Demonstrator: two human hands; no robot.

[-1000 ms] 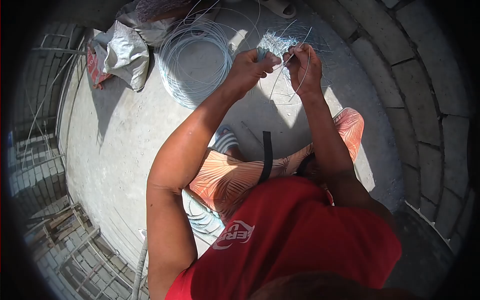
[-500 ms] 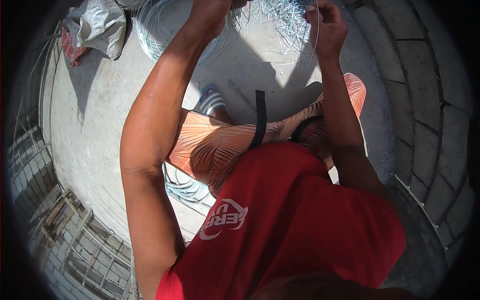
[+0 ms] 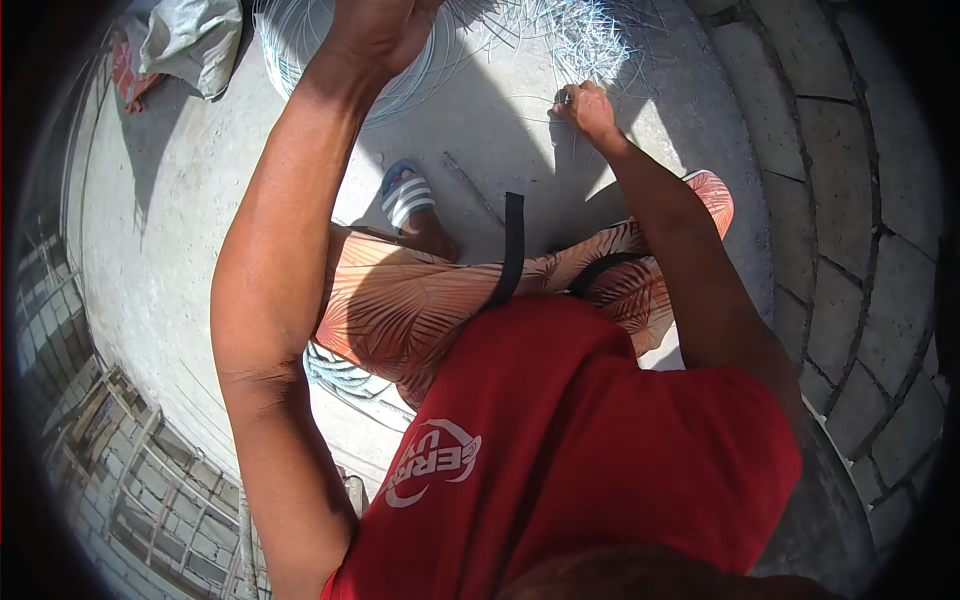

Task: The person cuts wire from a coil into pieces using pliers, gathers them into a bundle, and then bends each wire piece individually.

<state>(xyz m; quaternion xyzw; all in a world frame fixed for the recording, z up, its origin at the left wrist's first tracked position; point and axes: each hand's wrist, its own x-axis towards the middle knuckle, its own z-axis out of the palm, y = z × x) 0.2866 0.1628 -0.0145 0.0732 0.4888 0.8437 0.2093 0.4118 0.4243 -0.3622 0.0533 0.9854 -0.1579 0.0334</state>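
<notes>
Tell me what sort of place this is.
Probably an outdoor building site or work yard: a sunlit bare concrete floor, a curved wall of large masonry blocks, and a coil of wire beside the cut wire pieces that the right hand touches.

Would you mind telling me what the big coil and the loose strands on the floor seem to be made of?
The coil looks like thin bare steel wire, probably galvanized: pale grey, glinting in sun, holding springy loops. The loose strands look like the same wire cut short: stiff, shiny, criss-crossed.
</notes>
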